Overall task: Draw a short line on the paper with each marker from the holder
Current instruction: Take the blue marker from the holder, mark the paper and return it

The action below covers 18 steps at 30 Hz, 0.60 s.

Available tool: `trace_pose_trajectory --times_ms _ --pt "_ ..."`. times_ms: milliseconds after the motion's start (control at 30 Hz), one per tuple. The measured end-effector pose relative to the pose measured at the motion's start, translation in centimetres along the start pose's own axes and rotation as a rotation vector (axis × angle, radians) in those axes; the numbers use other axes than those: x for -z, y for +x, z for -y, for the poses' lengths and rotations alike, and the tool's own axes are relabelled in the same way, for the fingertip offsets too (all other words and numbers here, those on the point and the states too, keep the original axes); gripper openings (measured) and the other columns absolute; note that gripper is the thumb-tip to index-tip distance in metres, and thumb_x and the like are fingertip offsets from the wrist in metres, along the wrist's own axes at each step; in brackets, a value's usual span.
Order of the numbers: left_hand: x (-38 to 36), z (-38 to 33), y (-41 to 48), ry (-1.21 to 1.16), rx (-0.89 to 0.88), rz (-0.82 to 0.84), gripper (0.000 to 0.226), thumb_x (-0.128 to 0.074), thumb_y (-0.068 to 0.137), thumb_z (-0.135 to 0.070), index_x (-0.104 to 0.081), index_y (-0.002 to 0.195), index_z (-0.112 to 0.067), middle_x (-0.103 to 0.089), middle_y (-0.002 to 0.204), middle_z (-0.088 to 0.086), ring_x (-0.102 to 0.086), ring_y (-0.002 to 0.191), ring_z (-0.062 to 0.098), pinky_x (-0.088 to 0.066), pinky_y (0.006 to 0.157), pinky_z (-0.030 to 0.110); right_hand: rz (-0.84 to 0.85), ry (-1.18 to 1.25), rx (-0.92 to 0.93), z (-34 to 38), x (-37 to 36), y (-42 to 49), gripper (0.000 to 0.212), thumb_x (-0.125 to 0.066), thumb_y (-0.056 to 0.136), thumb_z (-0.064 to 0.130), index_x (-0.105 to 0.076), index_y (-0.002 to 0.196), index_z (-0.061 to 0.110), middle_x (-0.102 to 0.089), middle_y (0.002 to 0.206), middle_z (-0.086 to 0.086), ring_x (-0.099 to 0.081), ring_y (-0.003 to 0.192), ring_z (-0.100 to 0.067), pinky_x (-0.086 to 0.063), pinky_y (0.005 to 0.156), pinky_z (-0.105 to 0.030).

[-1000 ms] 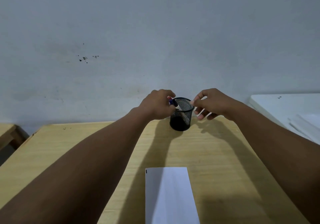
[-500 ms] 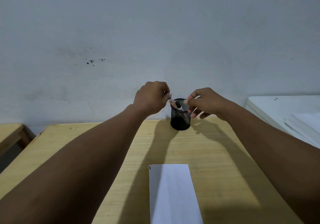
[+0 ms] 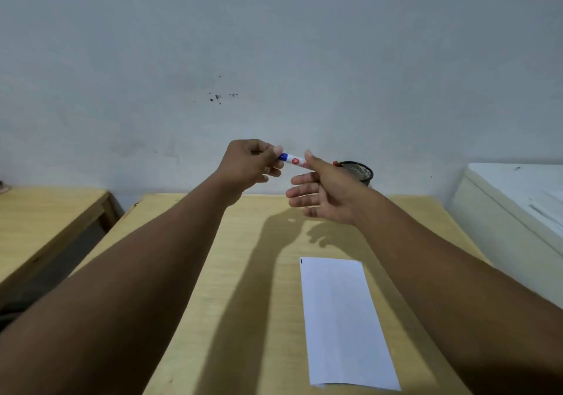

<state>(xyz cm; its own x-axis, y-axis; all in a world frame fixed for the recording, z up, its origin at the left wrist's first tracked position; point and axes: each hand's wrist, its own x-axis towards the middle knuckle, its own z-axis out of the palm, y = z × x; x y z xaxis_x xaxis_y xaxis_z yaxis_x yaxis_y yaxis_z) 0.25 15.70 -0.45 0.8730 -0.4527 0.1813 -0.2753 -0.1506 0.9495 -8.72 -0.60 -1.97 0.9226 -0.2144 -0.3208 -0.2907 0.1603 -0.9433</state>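
Observation:
My left hand pinches the blue cap end of a white marker, held level in the air above the far part of the wooden table. My right hand is beside the marker's other end, thumb against the barrel, fingers spread apart below. Behind the right hand stands the black mesh holder by the wall, with a red tip showing at its rim. A white sheet of paper lies on the table nearer to me, with one short dark line at its far left corner.
A second wooden table stands to the left across a gap. A white cabinet or appliance stands at the right, close to the table's edge. A grey wall rises right behind the holder.
The marker has come up out of the holder and moved left with my left hand. My right hand has let go of the holder's rim and spread its fingers. The view swung left.

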Motion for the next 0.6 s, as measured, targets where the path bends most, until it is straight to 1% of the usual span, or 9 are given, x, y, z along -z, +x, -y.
trace_pose_trajectory --times_ms 100,200,300,367,400,433,500,533,600 --pt "0.2 1.8 -1.3 -0.067 0.085 0.037 0.030 -0.069 0.097 -0.031 -0.073 0.104 -0.002 -0.076 0.081 0.003 -0.073 0.068 0.010 -0.053 0.073 0.030 -0.099 0.200 0.028 -1.7 -1.3 0.5 0.054 -0.056 0.095 0.061 -0.064 0.103 0.009 -0.067 0.072 -0.008 -0.058 0.046 -0.017 -0.039 0.048 -0.024" --pt "-0.2 3.7 -2.6 -0.087 0.142 0.078 0.027 -0.069 0.096 -0.032 -0.072 0.096 -0.005 -0.075 0.078 0.001 -0.073 0.068 0.011 -0.053 0.074 0.029 -0.174 0.289 0.078 -3.2 -1.4 0.7 0.033 -0.062 0.099 0.043 -0.062 0.090 0.011 -0.061 0.065 -0.005 -0.051 0.044 -0.013 -0.035 0.042 -0.022" --pt "-1.7 5.7 -3.6 -0.162 0.171 0.050 0.026 -0.068 0.098 -0.027 -0.071 0.088 -0.003 -0.074 0.072 0.004 -0.071 0.068 0.014 -0.056 0.076 0.031 -0.170 0.299 0.161 -4.5 -1.0 0.8 0.028 -0.060 0.103 0.028 -0.062 0.085 0.006 -0.062 0.057 -0.004 -0.056 0.041 -0.011 -0.039 0.040 -0.020" --pt "-2.5 7.0 -4.2 -0.252 0.216 -0.038 0.028 -0.066 0.100 -0.025 -0.072 0.085 -0.003 -0.072 0.065 0.002 -0.069 0.072 0.019 -0.059 0.076 0.028 -0.156 0.268 0.210 -4.9 -0.5 0.6 0.027 -0.057 0.104 0.023 -0.063 0.088 0.002 -0.064 0.059 -0.006 -0.062 0.043 -0.012 -0.043 0.043 -0.020" --pt "-2.5 7.7 -4.5 -0.275 0.238 -0.077 0.028 -0.066 0.100 -0.024 -0.072 0.083 -0.003 -0.072 0.065 0.002 -0.068 0.072 0.020 -0.059 0.073 0.026 -0.157 0.245 0.229 -5.0 0.0 0.3 0.026 -0.057 0.104 0.021 -0.062 0.089 0.001 -0.065 0.061 -0.007 -0.063 0.045 -0.013 -0.045 0.045 -0.020" --pt "-2.3 8.5 -4.8 -0.255 0.248 -0.094 0.028 -0.067 0.099 -0.023 -0.071 0.080 -0.003 -0.072 0.068 0.004 -0.068 0.071 0.020 -0.058 0.069 0.024 -0.169 0.216 0.242 -5.0 0.6 0.0 0.023 -0.056 0.103 0.018 -0.062 0.088 0.001 -0.065 0.064 -0.009 -0.064 0.045 -0.014 -0.046 0.047 -0.021" --pt "-1.7 10.1 -5.3 -0.071 0.223 -0.044 0.024 -0.073 0.094 -0.021 -0.070 0.074 -0.008 -0.074 0.075 0.008 -0.067 0.070 0.019 -0.055 0.064 0.027 -0.213 0.121 0.257 -5.1 1.9 -0.8 0.018 -0.055 0.098 0.010 -0.062 0.084 0.002 -0.064 0.066 -0.012 -0.062 0.045 -0.016 -0.046 0.046 -0.023" --pt "-1.6 10.7 -5.6 0.062 0.206 0.005 0.021 -0.075 0.090 -0.020 -0.070 0.072 -0.010 -0.076 0.076 0.007 -0.068 0.070 0.019 -0.054 0.065 0.029 -0.232 0.063 0.262 -5.3 2.5 -1.2 0.017 -0.055 0.095 0.007 -0.063 0.081 0.002 -0.064 0.065 -0.013 -0.061 0.045 -0.018 -0.045 0.045 -0.024" --pt "-1.7 11.0 -5.9 0.291 0.187 0.117 0.009 -0.074 0.081 -0.018 -0.073 0.073 -0.015 -0.079 0.077 -0.002 -0.069 0.070 0.014 -0.053 0.069 0.028 -0.254 -0.030 0.268 -6.0 3.2 -1.7 0.015 -0.057 0.090 0.004 -0.063 0.076 0.004 -0.064 0.063 -0.012 -0.057 0.046 -0.020 -0.042 0.044 -0.025"
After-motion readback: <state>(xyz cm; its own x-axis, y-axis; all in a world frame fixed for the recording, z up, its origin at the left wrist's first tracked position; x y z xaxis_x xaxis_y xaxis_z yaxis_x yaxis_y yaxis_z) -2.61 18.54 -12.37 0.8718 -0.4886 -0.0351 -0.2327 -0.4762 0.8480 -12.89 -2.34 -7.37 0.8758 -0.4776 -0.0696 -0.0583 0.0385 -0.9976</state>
